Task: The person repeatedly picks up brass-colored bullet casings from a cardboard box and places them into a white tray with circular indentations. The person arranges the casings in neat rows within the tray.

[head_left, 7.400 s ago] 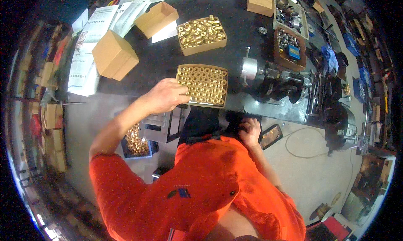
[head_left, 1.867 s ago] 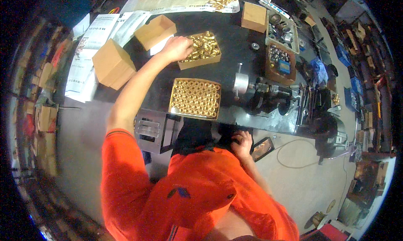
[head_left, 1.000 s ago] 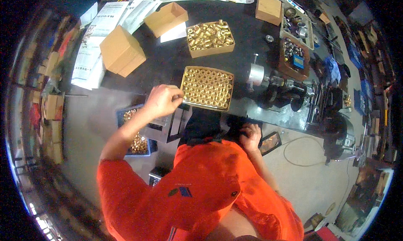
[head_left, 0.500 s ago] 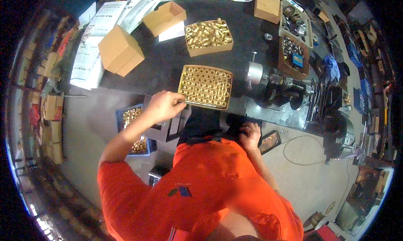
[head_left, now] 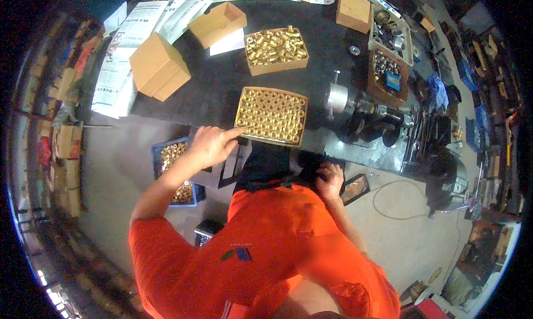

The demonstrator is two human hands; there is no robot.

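A shallow cardboard box point(head_left: 242, 101) packed with upright brass fittings point(head_left: 272, 116) in rows sits at the table's front edge. My left hand point(head_left: 214, 145) is at its near left corner, index finger stretched out onto the corner fitting and thumb held apart. No object shows in that hand. Lower right, my right hand point(head_left: 331, 180) rests on my dark-trousered leg with its fingers loosely bent and slightly apart; nothing can be seen in it. Behind the packed box stands another cardboard box point(head_left: 277, 67) heaped with loose brass fittings point(head_left: 276, 44).
Two cardboard pieces point(head_left: 160, 69) point(head_left: 219, 27) lie back left by newspaper sheets point(head_left: 130, 47). A metal fixture with a round chuck point(head_left: 337, 97) stands right of the boxes. Below the table's left side, a blue crate point(head_left: 160, 158) holds brass parts. Trays of metal parts point(head_left: 369, 86) line the back right.
My left hand's fingers were bunched at the box's near left corner; now the index finger reaches out onto the corner fitting. The right hand stays put.
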